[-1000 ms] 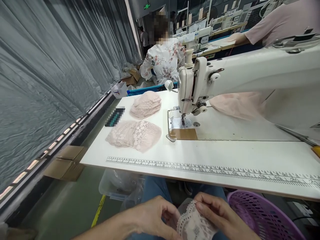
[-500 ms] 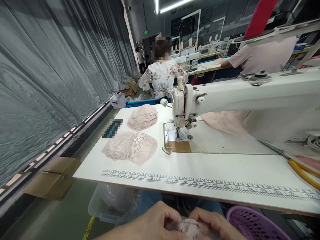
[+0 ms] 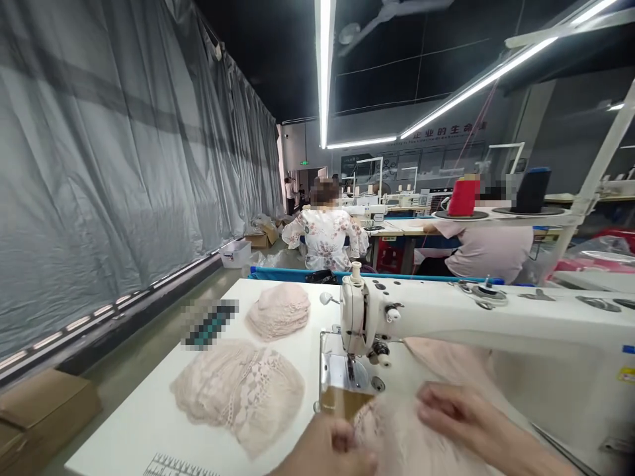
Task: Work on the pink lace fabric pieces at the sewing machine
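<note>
Both hands, left hand (image 3: 330, 453) and right hand (image 3: 459, 416), have risen from lap onto the desk (image 3: 149, 423), bringing the lace piece (image 3: 397, 443) before the sewing machine (image 3: 446, 317).
</note>
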A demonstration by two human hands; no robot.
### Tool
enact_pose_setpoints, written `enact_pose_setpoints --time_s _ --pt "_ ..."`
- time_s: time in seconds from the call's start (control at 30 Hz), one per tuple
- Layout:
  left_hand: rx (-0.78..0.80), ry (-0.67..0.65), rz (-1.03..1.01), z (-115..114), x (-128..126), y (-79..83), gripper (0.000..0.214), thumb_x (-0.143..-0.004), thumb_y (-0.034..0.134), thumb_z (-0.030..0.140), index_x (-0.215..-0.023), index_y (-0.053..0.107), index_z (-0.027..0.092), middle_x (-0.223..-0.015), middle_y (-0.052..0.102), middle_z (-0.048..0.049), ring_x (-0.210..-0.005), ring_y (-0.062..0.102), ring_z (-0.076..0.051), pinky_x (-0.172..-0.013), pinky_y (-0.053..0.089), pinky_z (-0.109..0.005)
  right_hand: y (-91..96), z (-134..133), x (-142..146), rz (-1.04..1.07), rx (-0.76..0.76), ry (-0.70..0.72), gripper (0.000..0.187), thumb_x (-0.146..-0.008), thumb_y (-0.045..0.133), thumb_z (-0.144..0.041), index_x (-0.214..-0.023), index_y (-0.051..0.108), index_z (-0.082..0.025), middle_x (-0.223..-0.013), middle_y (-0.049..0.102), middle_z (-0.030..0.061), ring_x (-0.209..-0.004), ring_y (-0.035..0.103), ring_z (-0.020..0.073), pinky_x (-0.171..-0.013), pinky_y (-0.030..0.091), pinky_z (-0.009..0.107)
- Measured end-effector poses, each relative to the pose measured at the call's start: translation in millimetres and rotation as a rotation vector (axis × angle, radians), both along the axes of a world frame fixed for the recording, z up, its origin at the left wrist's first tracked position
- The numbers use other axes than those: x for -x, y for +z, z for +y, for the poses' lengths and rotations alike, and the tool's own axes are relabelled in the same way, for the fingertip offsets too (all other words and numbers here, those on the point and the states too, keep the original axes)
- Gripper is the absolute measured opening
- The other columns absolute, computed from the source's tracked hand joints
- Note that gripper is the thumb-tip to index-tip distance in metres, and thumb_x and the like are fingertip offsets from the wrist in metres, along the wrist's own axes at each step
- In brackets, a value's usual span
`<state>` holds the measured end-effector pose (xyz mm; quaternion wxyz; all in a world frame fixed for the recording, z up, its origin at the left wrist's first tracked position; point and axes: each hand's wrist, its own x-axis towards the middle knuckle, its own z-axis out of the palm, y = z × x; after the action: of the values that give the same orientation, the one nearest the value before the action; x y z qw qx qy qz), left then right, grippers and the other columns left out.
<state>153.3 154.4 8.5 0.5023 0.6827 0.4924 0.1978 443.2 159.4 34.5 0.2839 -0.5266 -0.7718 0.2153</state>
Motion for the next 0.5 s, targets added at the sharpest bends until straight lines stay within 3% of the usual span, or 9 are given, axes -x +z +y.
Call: enact_pose_setpoints --time_s 0.07,0.13,0.27,0.4,0.5 --pt "-0.137 0.032 -0.006 12.2 -1.7 3.4 0.032 -0.078 0.069 0.027 -0.105 0.063 0.011 -0.086 0.065 -0.0055 -0.07 0.061 -0.017 -0.058 0.047 -0.025 -4.3 18.5 0.8 -0.044 -0.053 -0.1 0.025 -0.089 0.058 -0.045 -0.082 0.062 -0.022 -0.076 0.07 0.0042 -0.073 0.067 0.0264 -0.063 0.052 0.037" --pt "-0.589 -0.008 0.023 19.4 3.4 7.6 0.037 -0.079 0.062 0.018 -0.116 0.06 0.014 -0.098 0.063 -0.0089 -0.083 0.06 -0.019 -0.068 0.05 -0.028 -8.6 24.9 10.3 -0.049 -0.093 -0.14 0.022 -0.091 0.055 -0.044 -0.096 0.062 -0.023 -0.101 0.071 0.0094 -0.095 0.066 0.031 -0.08 0.051 0.043" --pt "-1.202 -0.174 0.063 33.7 1.5 7.3 0.021 -0.093 0.043 0.012 -0.1 0.062 0.016 -0.094 0.064 -0.0063 -0.084 0.059 -0.017 -0.071 0.046 -0.027 -5.2 16.4 42.9 -0.164 -0.198 0.086 0.02 -0.098 0.047 -0.031 -0.098 0.066 -0.025 -0.105 0.07 0.0089 -0.096 0.066 0.0261 -0.081 0.052 0.039" --pt "-1.508 -0.272 0.173 52.2 -23.8 -9.1 0.021 -0.101 0.044 0.023 -0.091 0.062 0.015 -0.087 0.067 -0.0014 -0.081 0.06 -0.014 -0.071 0.04 -0.029 6.7 11.4 59.0 -0.365 -0.222 0.192 0.008 -0.09 0.064 -0.025 -0.094 0.07 -0.023 -0.103 0.074 0.0074 -0.089 0.069 0.0253 -0.076 0.054 0.038" --pt "-1.601 -0.243 0.189 59.0 -34.0 -18.2 0.026 -0.102 0.044 0.02 -0.083 0.061 0.015 -0.08 0.066 0.0012 -0.077 0.059 -0.011 -0.071 0.037 -0.029 10.5 14.1 57.2 -0.41 -0.261 0.214 0.018 -0.082 0.074 -0.024 -0.099 0.072 -0.023 -0.107 0.076 0.0069 -0.091 0.071 0.0252 -0.077 0.055 0.035"
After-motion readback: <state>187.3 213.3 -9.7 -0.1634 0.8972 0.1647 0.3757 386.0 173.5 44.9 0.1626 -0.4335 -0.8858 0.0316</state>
